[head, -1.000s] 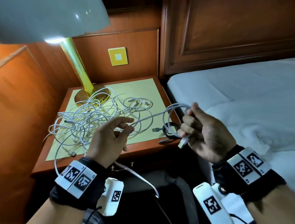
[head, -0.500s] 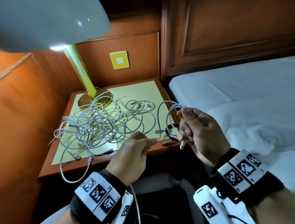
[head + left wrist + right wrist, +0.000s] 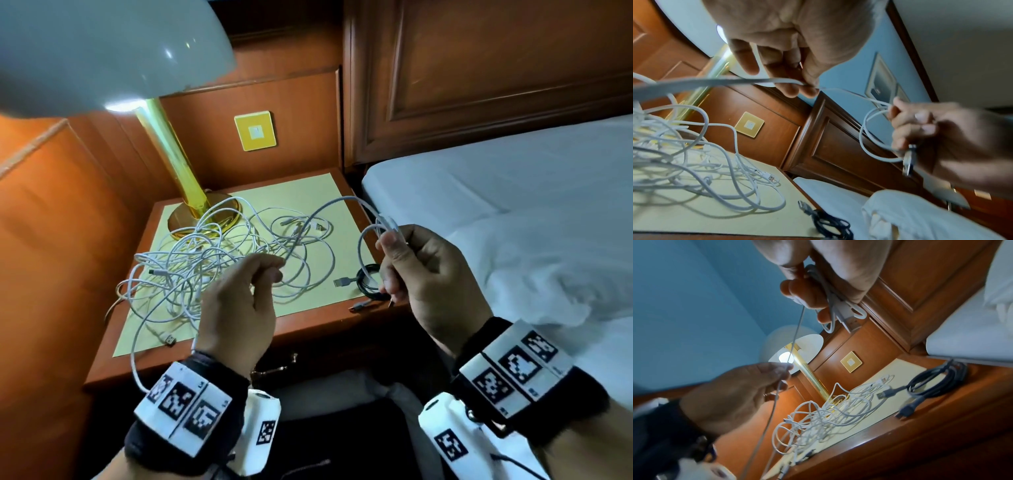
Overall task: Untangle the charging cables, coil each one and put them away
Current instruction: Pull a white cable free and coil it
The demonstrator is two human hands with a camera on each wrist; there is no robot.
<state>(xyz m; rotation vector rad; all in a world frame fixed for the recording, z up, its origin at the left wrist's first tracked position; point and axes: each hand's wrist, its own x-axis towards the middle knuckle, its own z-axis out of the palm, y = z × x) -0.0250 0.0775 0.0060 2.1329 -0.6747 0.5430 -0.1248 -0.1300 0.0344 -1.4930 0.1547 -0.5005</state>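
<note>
My right-hand fingers (image 3: 394, 255) are curled tight round a small coil of white cable (image 3: 869, 138), a couple of loops with its USB plug (image 3: 852, 323) poking out below the knuckles. My left hand (image 3: 236, 308) pinches the same cable further along, between thumb and forefinger, so a short span arcs between the two hands above the nightstand (image 3: 325, 318). My right hand (image 3: 431, 277) sits near the bed-side edge of that nightstand, raised off it.

The bed (image 3: 513, 205) lies to my right, the lamp (image 3: 102, 51) over the far left corner. On the yellow mat (image 3: 308, 192) the white tangle (image 3: 212, 270) is the biggest task item: many loops crossing each other, spread from the lamp base toward the front edge, one strand drooping over it. Just beside my right hand lies the black cable (image 3: 368, 284), already coiled, both its plugs free on the wood.

I judge I am mid-coil on the first white cable, with the rest not yet untangled. From the wrist views I cannot tell for sure where the trailing part leaves my left hand and whether it is free of the heap. The next move calls for feeding slack with the left hand and laying another loop into the right grip, drawing gently so a snag tightens nothing.
</note>
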